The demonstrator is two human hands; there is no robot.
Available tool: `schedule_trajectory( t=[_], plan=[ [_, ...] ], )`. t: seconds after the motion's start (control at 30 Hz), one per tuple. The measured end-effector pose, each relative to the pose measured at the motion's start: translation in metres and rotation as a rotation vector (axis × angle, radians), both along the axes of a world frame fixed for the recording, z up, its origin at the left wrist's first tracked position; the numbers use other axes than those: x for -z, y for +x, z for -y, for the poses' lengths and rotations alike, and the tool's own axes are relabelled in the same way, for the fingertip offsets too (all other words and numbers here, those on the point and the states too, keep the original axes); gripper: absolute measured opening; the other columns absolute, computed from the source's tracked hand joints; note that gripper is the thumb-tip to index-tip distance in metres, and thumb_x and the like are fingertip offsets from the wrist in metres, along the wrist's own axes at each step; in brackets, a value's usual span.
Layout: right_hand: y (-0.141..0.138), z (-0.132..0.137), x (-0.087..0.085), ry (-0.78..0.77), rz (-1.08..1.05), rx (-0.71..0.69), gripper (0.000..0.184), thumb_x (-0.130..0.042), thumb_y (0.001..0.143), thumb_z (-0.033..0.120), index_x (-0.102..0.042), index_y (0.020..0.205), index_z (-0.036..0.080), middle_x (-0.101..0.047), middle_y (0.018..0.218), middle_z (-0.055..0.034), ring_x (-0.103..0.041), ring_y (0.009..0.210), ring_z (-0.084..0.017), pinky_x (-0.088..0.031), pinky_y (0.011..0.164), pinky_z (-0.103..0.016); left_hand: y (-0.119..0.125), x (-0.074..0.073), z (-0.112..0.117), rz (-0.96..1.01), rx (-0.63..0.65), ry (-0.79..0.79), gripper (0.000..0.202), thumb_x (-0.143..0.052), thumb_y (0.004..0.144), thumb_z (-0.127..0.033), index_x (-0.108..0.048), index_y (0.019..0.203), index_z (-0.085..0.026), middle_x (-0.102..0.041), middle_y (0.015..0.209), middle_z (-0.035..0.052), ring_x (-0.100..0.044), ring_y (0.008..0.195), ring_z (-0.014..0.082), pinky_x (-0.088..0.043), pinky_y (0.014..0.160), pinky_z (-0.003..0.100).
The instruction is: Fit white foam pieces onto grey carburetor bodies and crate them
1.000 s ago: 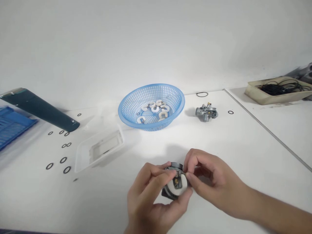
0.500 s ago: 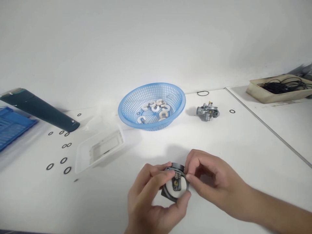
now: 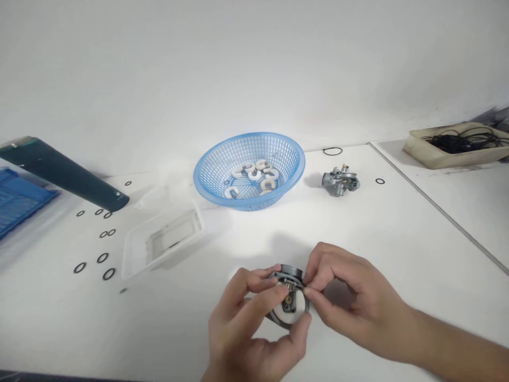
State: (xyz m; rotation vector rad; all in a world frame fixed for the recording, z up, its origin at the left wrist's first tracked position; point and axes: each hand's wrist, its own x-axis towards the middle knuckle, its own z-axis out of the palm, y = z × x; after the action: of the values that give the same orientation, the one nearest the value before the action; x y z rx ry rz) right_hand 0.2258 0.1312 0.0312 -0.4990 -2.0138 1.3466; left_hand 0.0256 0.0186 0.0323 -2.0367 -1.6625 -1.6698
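Observation:
My left hand (image 3: 248, 329) is wrapped around a round grey carburetor part (image 3: 289, 305) with a white float and brass fittings, holding it just above the white table (image 3: 397, 239). My right hand (image 3: 350, 297) is beside it on the right, its thumb and forefinger pinched at the part's upper right edge; whatever small piece they hold is hidden. Farther back stands a blue mesh basket (image 3: 214, 180) with several white floats inside. A second, complete metal carburetor (image 3: 341, 181) lies to the basket's right.
A clear plastic tray (image 3: 163, 241) sits at the left centre, with several black O-rings (image 3: 102, 258) scattered beside it. A dark green tube (image 3: 63, 175) and a blue crate (image 3: 19, 199) lie at the far left. A beige tray of black rubber rings (image 3: 457, 144) is far right.
The part in my left hand has tilted slightly and my right fingers have closed in tighter on its upper right edge. The view has shifted a little.

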Motion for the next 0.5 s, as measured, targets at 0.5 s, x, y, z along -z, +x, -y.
schedule_trajectory(
  t=[0.5],
  plan=[
    [0.0045,-0.0054,-0.0034,0.292,0.006,-0.004,0.016,-0.072,0.107,0.012,-0.071,0.107,0.027,-0.069,0.105,-0.0040,-0.070,0.083,-0.019,-0.058,0.067,-0.032,0.0007,0.0024,-0.0005,-0.026,-0.003,0.030,0.033,-0.087,0.082,-0.004,-0.078,0.112,-0.016,-0.072,0.098,0.0061,-0.080,0.096,0.0205,-0.079,0.093,0.041]
  ],
)
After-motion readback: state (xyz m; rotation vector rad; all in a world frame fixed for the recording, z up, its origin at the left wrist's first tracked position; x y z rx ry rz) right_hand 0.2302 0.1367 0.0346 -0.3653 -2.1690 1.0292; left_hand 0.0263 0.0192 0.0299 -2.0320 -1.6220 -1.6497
